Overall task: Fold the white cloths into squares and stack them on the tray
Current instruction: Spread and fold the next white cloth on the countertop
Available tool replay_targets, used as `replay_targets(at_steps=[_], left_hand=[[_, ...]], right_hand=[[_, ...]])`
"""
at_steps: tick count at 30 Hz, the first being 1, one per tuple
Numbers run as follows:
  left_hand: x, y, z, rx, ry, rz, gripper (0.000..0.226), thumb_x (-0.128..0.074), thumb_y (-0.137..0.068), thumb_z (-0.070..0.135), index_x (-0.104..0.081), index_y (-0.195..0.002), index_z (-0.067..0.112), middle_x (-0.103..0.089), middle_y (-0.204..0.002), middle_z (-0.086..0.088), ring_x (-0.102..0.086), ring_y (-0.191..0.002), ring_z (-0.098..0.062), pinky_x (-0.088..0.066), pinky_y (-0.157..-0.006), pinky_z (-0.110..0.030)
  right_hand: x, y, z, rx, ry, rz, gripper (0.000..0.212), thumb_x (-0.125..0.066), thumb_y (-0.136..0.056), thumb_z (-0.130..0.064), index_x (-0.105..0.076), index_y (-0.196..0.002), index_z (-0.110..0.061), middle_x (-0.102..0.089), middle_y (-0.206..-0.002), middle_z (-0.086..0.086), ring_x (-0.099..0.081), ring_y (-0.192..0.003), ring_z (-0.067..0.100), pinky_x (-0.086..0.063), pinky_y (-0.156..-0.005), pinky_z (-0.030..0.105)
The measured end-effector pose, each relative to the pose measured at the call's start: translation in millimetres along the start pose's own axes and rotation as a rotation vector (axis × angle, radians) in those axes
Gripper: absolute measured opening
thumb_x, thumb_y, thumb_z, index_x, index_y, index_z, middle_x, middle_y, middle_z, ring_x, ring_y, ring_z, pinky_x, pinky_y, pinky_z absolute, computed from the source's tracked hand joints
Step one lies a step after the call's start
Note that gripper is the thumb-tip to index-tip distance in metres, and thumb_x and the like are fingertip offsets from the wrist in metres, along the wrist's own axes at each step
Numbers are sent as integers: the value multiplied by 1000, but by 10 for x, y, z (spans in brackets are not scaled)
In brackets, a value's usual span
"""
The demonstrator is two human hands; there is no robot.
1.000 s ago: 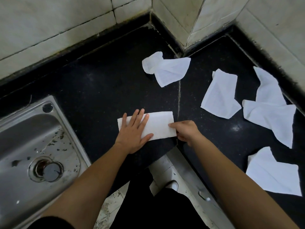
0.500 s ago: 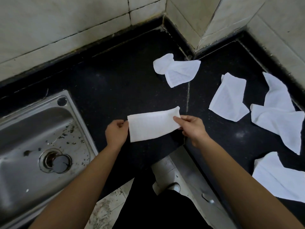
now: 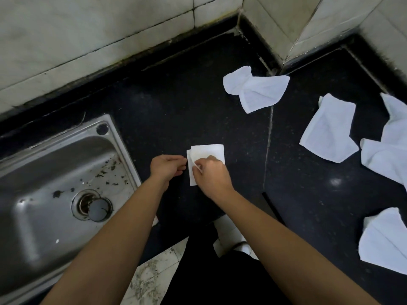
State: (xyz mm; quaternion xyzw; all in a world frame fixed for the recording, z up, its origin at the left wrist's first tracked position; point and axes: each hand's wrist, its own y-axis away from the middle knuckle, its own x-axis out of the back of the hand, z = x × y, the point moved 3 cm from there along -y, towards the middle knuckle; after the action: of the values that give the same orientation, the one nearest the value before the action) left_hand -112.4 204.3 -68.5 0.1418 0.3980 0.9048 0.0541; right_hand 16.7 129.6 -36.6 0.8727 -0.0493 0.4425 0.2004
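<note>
At the far left is the metal sink (image 3: 44, 164), set into the dark counter (image 3: 176, 95). Just to its right is the left hand (image 3: 167, 167). Its fingers are curled, and the tips are right at the left edge of the folded cloth (image 3: 207, 150). It is hard to tell if they pinch that edge or only touch it.

Half a second ago this cloth was a long strip held up by both ends. Now the right end has been brought over to the left end, so the cloth is a small square lying on the counter. The right hand (image 3: 211, 175) is on top of it, and its fingers pinch a corner of the top layer.

This means the fold is nearly done for this one. It likely just needs pressing flat.

Further right, four loose cloths (image 3: 328, 128) lie crumpled on the counter, well apart from the hands. They are not folded yet. No tray shows, so stacking is yet to come.
</note>
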Motion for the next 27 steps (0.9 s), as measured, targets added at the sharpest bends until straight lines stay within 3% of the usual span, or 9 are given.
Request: replay_targets(at_steps=[4,8,11,14,17,19,21,23,27], left_hand=[[11,-22,-12,11,-2,-4,15,-77,-83,6,-73,-97,5,-74,-91,-9,-71,-83,-19,-58,-72,-26],[10,-13,-4,21,5,3,9,-77,-84,6,-72,-91,7,-74,-92,-12,-72,-86,-21,-58,-72,-27],[12,-22,-3,18,0,3,10,-77,-83,7,-71,-90,7,-74,-94,-14,-73,-88,-24,-58,-74,-30],[18,-29,17,36,-19,0,10,-73,-88,11,-71,-96,5,-75,-94,-13,-73,-88,-23,-59,-76,-31],[27,-1,38,11,-30,7,21,-67,-94,26,-71,-98,6,-75,-90,-8,-73,-85,-20,-59,-74,-31],[15,16,39,-61,-109,34,22,-69,-91,33,-73,-95,11,-75,-86,-3,-72,-81,-16,-59,-73,-30],[-22,23,36,-141,-189,86,18,-72,-89,31,-76,-94,15,-74,-83,1,-71,-78,-13,-59,-74,-31],[-63,29,41,-175,-224,149,14,-72,-89,30,-75,-91,17,-73,-83,4,-69,-74,-10,-59,-77,-33],[-114,8,31,-262,-364,225,22,-69,-90,39,-75,-89,18,-74,-87,2,-70,-79,-15,-56,-81,-33]], right_hand=[[-63,36,27,21,39,-13,27,-54,-100,-27,-70,-104,-6,-61,-101,12,-63,-83,31,-54,-71,39],[-144,37,56,116,54,-207,30,-55,-100,-35,-68,-106,-9,-58,-102,10,-62,-89,30,-50,-73,35],[-91,93,95,176,-7,-278,42,-56,-98,-43,-65,-125,-12,-60,-112,8,-61,-98,24,-50,-83,34],[84,152,245,204,-185,-111,39,-59,-99,-31,-63,-133,-11,-65,-117,7,-65,-91,18,-55,-87,37],[209,179,497,344,-37,93,33,-60,-98,-21,-66,-128,-11,-63,-123,9,-65,-101,24,-57,-86,43],[220,145,633,359,168,34,49,-57,-99,-33,-50,-145,-15,-46,-148,12,-49,-130,32,-48,-104,50],[211,76,713,294,327,-141,75,-48,-100,-53,-18,-160,-21,-9,-167,13,-15,-151,35,-24,-119,51],[197,-15,759,247,462,-228,91,-41,-95,-68,5,-160,-25,17,-166,14,9,-153,36,-7,-122,53],[148,-127,835,156,626,-292,101,-30,-88,-82,23,-155,-29,28,-161,21,21,-149,43,3,-121,61]])
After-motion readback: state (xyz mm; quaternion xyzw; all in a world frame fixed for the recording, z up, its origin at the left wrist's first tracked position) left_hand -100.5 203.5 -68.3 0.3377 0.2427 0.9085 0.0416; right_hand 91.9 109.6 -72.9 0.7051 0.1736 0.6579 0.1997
